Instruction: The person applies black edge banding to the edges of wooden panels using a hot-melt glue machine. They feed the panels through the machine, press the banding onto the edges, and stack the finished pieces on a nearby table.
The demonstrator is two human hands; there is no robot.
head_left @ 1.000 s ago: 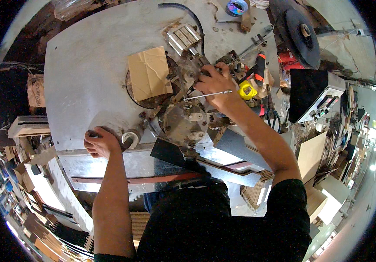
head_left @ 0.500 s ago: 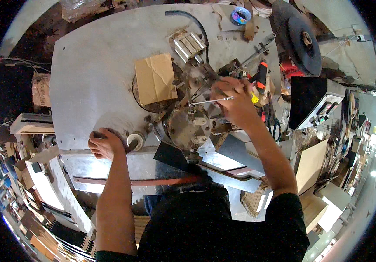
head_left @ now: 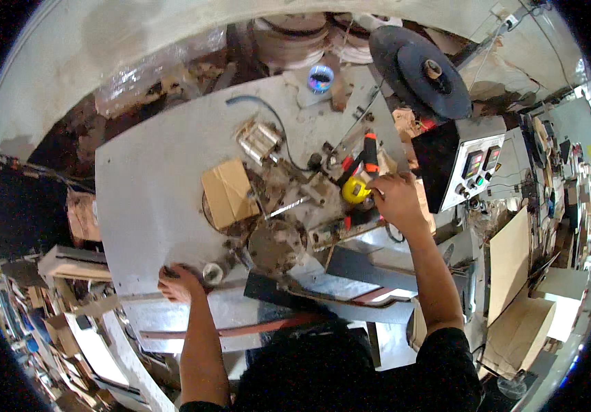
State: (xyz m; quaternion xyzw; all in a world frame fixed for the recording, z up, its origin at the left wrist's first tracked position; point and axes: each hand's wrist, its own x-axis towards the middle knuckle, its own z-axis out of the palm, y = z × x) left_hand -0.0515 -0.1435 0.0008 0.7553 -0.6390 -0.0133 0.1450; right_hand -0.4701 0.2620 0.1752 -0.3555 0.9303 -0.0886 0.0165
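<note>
My right hand (head_left: 400,200) is at the right of the machine fixture, its thumb and fingers closed at the edge of a yellow tape measure (head_left: 355,191). An orange-and-black handled tool (head_left: 371,152) lies just beyond it. My left hand (head_left: 181,283) rests low on the metal table with curled fingers around something small and dark. Beside that hand stands a short round cylinder (head_left: 212,273) with a pale top. A thin silver rod (head_left: 288,207) lies across the fixture, above a round metal plate (head_left: 276,246). Left of the rod, a piece of cardboard (head_left: 229,193) covers a dark disc.
The metal table (head_left: 148,199) spreads out to the left. At the back are a black hose (head_left: 261,103), a blue tape roll (head_left: 320,79) and a large dark reel (head_left: 419,72). A control box (head_left: 471,172) stands at the right. Dark strips (head_left: 371,268) cross the front.
My right hand has moved off the fixture and the silver rod, rightward to the tape measure. The whole view has shifted, showing more of the far side. My left hand stays by the cylinder.
</note>
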